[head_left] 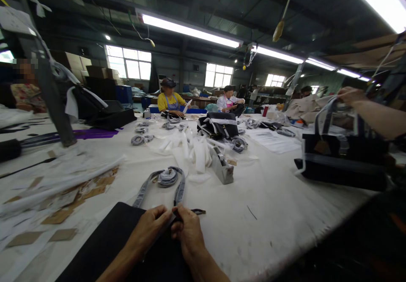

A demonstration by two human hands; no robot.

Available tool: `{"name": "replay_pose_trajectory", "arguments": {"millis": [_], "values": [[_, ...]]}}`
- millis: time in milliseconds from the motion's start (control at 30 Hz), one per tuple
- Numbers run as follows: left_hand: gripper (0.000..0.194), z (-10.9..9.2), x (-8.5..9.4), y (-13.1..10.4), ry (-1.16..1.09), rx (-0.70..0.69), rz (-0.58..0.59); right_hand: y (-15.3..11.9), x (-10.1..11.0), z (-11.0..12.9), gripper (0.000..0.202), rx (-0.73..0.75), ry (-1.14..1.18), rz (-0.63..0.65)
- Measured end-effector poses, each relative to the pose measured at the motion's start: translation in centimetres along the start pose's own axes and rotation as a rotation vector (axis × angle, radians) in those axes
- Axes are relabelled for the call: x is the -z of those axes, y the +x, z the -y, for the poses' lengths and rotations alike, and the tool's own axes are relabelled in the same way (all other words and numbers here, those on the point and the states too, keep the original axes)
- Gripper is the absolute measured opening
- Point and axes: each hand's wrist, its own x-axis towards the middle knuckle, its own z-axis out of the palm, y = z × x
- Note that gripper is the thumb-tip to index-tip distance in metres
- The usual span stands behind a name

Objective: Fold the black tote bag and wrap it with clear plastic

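My left hand point(151, 228) and my right hand point(187, 230) meet at the near edge of the white table point(272, 218), fingertips pinched together on the top edge of a black fabric bag point(104, 244) that lies flat under them. A grey webbing strap point(178, 189) loops from the bag's edge away from me across the table, and a small coil of the same webbing point(167, 177) sits inside the loop.
A grey tape dispenser point(222, 167) and white strips point(196, 151) lie mid-table. Cardboard tags point(60, 216) are scattered at left. At right another person's hand point(349, 95) lifts a strap over stacked black bags point(342, 163). Two people sit at the far end.
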Motion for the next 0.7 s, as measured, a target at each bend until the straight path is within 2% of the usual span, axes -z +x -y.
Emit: {"name": "replay_pose_trajectory", "arguments": {"millis": [133, 433, 600, 700], "values": [[0.037, -0.6, -0.1, -0.3, 0.038, -0.016, -0.009, 0.0, 0.0, 0.3, 0.059, -0.06, 0.065, -0.043], [0.027, -2.2, -0.3, 1.4, 0.061, -0.031, -0.078, -0.3, -0.5, 0.4, 0.046, -0.045, -0.119, -0.007], [0.028, -1.8, -0.2, 2.2, 0.033, -0.017, -0.116, -0.6, -0.2, 0.6, 0.051, -0.062, -0.117, 0.055], [0.034, -1.4, 0.2, 2.3, -0.07, -0.005, -0.084, -0.5, 0.0, 0.5, 0.049, -0.071, -0.119, 0.074]]}}
